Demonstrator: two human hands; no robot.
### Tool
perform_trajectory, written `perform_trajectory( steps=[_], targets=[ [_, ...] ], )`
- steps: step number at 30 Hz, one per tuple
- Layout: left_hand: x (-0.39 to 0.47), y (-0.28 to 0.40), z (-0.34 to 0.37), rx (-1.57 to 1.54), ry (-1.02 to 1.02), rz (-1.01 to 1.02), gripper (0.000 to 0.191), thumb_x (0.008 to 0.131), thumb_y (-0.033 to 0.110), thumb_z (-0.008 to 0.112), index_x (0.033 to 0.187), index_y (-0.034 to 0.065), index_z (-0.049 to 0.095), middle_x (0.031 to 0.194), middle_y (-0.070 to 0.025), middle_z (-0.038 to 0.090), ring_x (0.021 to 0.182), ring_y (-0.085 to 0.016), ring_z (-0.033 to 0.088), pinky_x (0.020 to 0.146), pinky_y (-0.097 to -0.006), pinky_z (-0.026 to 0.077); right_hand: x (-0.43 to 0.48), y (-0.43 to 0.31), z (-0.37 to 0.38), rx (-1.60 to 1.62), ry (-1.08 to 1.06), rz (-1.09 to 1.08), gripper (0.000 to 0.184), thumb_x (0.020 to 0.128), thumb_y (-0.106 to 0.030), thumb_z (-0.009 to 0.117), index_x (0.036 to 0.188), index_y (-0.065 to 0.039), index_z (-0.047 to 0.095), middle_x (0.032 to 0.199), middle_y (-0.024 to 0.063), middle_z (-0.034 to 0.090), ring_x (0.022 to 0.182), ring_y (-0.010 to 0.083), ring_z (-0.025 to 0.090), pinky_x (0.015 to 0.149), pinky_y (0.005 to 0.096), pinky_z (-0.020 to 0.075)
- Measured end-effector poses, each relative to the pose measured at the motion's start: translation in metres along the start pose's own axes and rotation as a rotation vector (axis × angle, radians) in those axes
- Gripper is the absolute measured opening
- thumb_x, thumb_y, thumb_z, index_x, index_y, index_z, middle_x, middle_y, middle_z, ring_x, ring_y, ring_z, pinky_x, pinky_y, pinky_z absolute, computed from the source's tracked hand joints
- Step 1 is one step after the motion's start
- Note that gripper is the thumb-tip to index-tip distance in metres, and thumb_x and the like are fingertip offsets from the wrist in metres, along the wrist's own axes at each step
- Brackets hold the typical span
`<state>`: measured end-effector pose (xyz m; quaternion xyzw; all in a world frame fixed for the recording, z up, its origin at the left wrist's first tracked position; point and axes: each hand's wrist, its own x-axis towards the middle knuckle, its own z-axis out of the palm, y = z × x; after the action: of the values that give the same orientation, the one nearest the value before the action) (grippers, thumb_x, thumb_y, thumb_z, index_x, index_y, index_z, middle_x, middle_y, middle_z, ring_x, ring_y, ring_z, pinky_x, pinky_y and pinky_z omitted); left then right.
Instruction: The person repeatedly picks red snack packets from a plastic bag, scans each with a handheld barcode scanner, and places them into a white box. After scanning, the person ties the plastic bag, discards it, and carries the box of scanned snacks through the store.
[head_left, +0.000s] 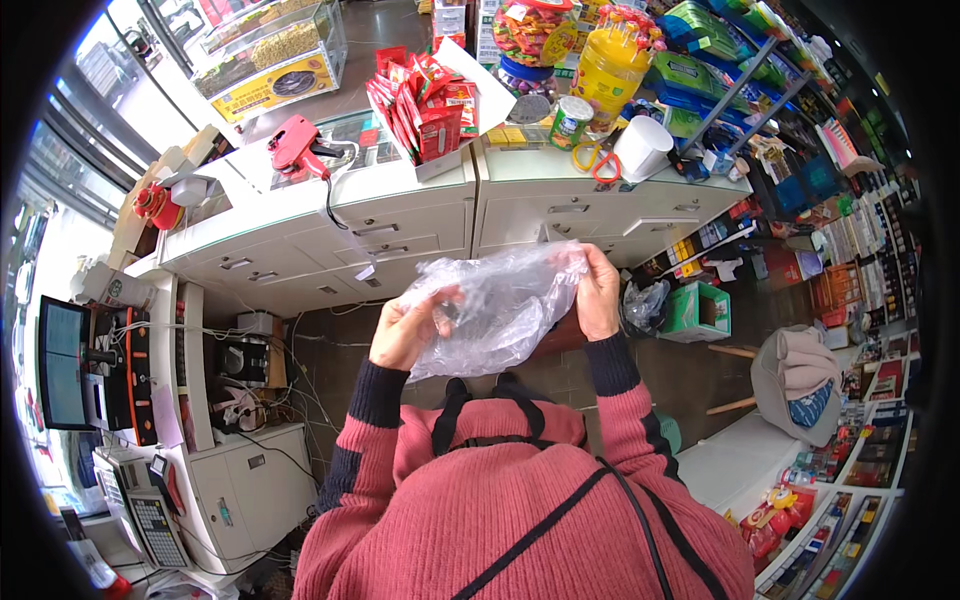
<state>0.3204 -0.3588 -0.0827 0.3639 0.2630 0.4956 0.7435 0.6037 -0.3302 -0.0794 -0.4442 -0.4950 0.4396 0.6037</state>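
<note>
A clear, crinkled plastic bag (499, 319) is stretched between my two hands, in front of my body and below the edge of the counter. My left hand (412, 326) grips the bag's left side, with the fingers partly seen through the film. At the upper right corner of the bag, my right hand (598, 291) pinches the plastic between thumb and fingers. Whether anything lies inside the bag cannot be told; it looks thin and loose.
Ahead, the glass-topped white counter (330, 217) holds a red barcode scanner (298, 148), a box of red packets (431, 109), orange-handled scissors (598, 163) and candy jars. A green box (699, 311) and a chair (799, 379) stand at right; a monitor (64, 364) and cables are at left.
</note>
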Motion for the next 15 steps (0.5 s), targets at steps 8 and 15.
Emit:
perform_trajectory(
  steps=[8,15],
  targets=[
    [-0.011,-0.008,0.009,-0.334,0.076,0.142,0.046,0.096,0.033,0.060,0.129,0.0011,0.054,0.151,-0.0185,0.037,0.116,-0.032,0.057,0.098,-0.0462,0.048,-0.026,0.000,0.022,-0.391,-0.241,0.012,0.023,0.091,-0.022,0.069,0.097,0.000,0.065,0.089,0.0052,0.069,0.084,0.0107,0.063,0.075,0.0263,0.0498],
    [-0.045,-0.023,-0.016,-0.416,0.407,0.286,0.040,0.097,0.024,0.057,0.135,0.0139,0.051,0.143,-0.0117,0.049,0.101,-0.022,0.062,0.088,-0.0369,0.052,-0.020,0.033,0.035,0.092,-0.398,0.234,0.013,0.095,-0.010,0.063,0.093,0.002,0.066,0.086,0.0035,0.070,0.079,0.0084,0.064,0.074,0.0233,0.0506]
  ],
)
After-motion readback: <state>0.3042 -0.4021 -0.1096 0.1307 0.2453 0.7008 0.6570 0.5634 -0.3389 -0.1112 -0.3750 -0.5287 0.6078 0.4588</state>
